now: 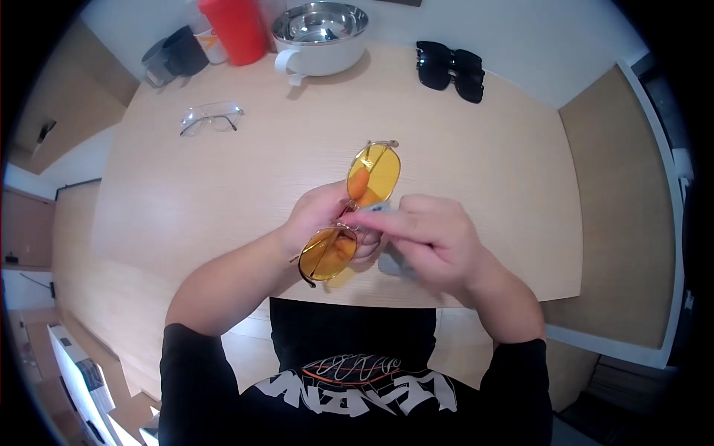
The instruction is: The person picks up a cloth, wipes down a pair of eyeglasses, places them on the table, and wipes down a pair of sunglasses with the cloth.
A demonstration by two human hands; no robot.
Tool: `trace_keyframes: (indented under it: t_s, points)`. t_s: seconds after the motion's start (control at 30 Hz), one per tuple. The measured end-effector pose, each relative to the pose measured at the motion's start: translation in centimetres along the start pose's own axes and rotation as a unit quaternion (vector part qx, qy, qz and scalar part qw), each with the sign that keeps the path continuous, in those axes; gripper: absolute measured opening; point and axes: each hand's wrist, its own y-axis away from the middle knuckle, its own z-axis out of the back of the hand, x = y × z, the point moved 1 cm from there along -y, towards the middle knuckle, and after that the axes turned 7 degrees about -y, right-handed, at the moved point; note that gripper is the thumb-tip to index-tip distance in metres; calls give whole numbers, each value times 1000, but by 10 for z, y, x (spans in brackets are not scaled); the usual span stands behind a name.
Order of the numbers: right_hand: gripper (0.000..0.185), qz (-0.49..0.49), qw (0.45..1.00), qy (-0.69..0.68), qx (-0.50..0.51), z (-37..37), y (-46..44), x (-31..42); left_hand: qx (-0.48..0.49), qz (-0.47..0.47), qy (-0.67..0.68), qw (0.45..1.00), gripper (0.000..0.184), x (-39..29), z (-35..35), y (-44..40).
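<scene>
My left hand (318,213) grips a pair of yellow-lensed sunglasses (378,172) from behind, near the bridge. The thin metal frame is tilted, one lens pointing up and away, the other down toward my body. Fingers of the left hand show through the tinted lenses. My right hand (440,234) is closed, with its index finger reaching to the bridge of the sunglasses. A small pale grey-blue piece, perhaps a thin cloth (377,207), shows at the right fingertips. More grey appears below the right hand, but whether it is the same piece I cannot tell.
Clear-lensed glasses (211,119) lie at the table's (282,134) left back. Black sunglasses (451,71) rest at the back right. Along the wall stand a white-handled metal-lined bowl (321,56), a red container (234,31) and dark cups (184,52).
</scene>
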Motion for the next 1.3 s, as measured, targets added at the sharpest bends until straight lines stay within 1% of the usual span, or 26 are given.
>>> trace_keyframes:
  t_s: [0.03,0.07,0.1,0.13,0.2,0.23,0.33,0.43,0.47,0.53,0.57,0.6,0.63,0.73,0.83,0.87,0.93,0.97,1.03,1.07,1.13,1.17,1.23,1.27,1.3]
  points:
    - [45,-8,1000,5,-13,0,1,-2,-41,-9,14,999,54,1,-1,-1]
    - [45,-12,1000,-24,-12,-3,0,-1,-82,-19,26,996,54,1,-4,-2]
    - [45,-15,998,-53,-10,-7,-3,3,-213,-32,-6,976,54,-3,-27,-3]
    - [45,-18,996,-82,-8,-11,-4,6,-340,-45,-38,938,54,-7,-38,-3]
    - [45,-5,997,-82,9,-16,-2,7,-203,-103,-83,970,53,-9,-23,-3]
    - [44,1,996,-83,17,-18,-1,7,-132,-130,-104,977,53,-10,-19,-3]
    - [46,-28,999,17,10,-2,-2,6,-274,-92,5,957,53,-9,-27,0]
    - [50,2,999,-15,-47,-5,-2,-4,-144,-125,-99,977,55,-6,-21,3]
    - [52,-6,999,-40,-36,-9,-2,-3,-225,-114,-56,966,57,-6,-21,2]
    - [55,-21,996,-91,-14,-18,-5,4,-380,-91,33,920,61,-15,-44,-3]
    - [51,2,996,-87,19,-20,-3,4,-283,-114,-2,952,60,-15,-36,-2]
    - [47,25,995,-84,51,-22,-1,1,-182,-134,-37,973,60,-12,-21,1]
    - [43,49,992,-80,84,-23,-1,0,-80,-154,-72,982,60,-12,-15,3]
    - [44,85,992,-26,89,-20,-2,-3,-83,-150,-112,979,58,-9,-11,5]
    - [51,4,1000,5,1,-4,-3,-3,-147,-123,-56,980,58,-6,-13,6]
    - [52,16,998,-22,-58,-5,-1,-13,-134,-123,-64,981,60,-6,-13,6]
    - [52,27,996,-43,-72,-9,-2,-15,-107,-124,-81,983,63,-6,-14,3]
    - [52,33,995,-54,-78,-10,-3,-14,-177,-120,-46,976,63,-8,-16,2]
    - [52,25,997,-76,-2,-17,-4,-7,-315,-110,24,942,63,-13,-26,3]
    - [51,21,995,-86,35,-19,-4,-5,-259,-129,-10,957,62,-13,-24,3]
    - [43,79,993,-48,77,-19,-4,-6,-143,-164,-78,973,59,-12,-16,4]
    - [39,108,989,-28,98,-19,-3,-7,-134,-171,-81,973,59,-12,-14,3]
    - [47,103,993,-18,53,-11,-3,-3,-118,-184,-87,972,58,-11,-14,2]
    - [52,100,994,-13,31,-8,-2,-1,-144,-174,-67,972,57,-11,-15,1]
    - [53,68,995,-64,-15,-7,0,1,-170,-165,-46,970,56,-11,-15,0]
